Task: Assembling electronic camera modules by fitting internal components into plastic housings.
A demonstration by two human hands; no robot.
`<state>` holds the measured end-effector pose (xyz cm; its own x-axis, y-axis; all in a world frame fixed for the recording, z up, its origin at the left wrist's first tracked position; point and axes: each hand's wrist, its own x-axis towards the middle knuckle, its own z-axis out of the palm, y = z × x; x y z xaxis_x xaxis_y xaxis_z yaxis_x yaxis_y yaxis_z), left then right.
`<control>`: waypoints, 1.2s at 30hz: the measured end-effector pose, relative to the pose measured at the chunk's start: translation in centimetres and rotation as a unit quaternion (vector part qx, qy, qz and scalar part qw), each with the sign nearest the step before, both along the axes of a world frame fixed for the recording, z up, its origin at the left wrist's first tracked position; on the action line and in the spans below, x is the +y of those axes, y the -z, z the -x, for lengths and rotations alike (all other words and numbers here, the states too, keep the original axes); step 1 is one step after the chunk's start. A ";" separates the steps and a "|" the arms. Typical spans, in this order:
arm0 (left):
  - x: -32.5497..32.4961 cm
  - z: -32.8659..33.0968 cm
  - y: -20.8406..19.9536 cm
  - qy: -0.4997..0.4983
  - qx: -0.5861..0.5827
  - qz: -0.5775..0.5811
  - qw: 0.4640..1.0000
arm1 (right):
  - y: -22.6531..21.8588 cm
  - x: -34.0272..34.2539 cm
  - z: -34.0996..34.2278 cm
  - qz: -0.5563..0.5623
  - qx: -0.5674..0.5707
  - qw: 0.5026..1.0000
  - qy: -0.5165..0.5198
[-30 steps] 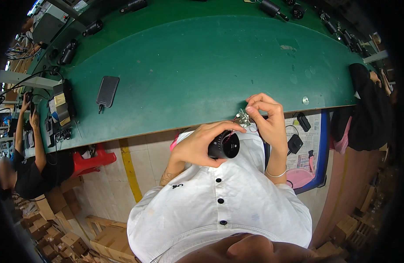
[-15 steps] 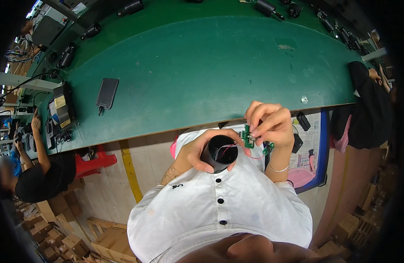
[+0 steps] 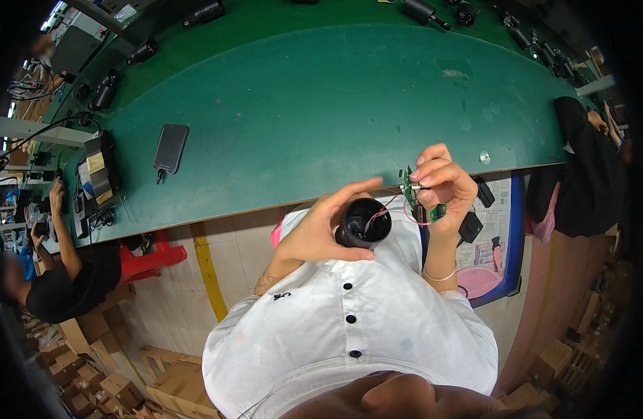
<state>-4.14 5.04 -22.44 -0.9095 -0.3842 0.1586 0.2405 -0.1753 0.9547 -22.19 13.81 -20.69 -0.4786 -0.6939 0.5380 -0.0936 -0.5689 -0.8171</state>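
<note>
My left hand (image 3: 313, 234) is curved around a round black housing (image 3: 351, 234), thumb along its near side and fingers along its far side. The housing's open mouth faces up. From inside it, thin red and dark wires (image 3: 383, 211) run across to the right. They lead to a green circuit board (image 3: 409, 183) with silvery parts, pinched between the thumb and fingertips of my right hand (image 3: 451, 185). A second, smaller green board (image 3: 438, 212) hangs on the wires below those fingers. Both hands are just off the near edge of the green table (image 3: 286, 119), above my lap.
On the table's left lie a flat dark rectangular device (image 3: 172, 146) and a stack of papers (image 3: 98, 174). Several black cylindrical devices (image 3: 423, 12) line the far side. A blue-rimmed tray (image 3: 515, 244) with black adapters (image 3: 469, 227) stands right. Co-workers (image 3: 67, 279) sit at both sides.
My right hand has turned and moved slightly right with the circuit board, away from the housing. The housing has shifted a little right, and my left fingers have straightened along it.
</note>
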 end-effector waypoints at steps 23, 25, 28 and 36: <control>2.0 1.7 -0.4 -0.329 -0.067 0.258 0.906 | -1.3 0.4 -3.3 -0.039 0.227 0.971 0.071; 2.0 1.8 0.0 -0.343 -0.037 0.276 0.897 | -1.2 0.3 -3.6 -0.040 0.239 0.968 0.065; 1.9 1.8 0.3 -0.358 -0.006 0.293 0.887 | -1.2 0.2 -4.0 -0.041 0.251 0.965 0.059; 1.5 1.8 0.7 -0.384 0.051 0.344 0.855 | -1.6 0.3 -4.5 -0.059 0.246 0.967 0.010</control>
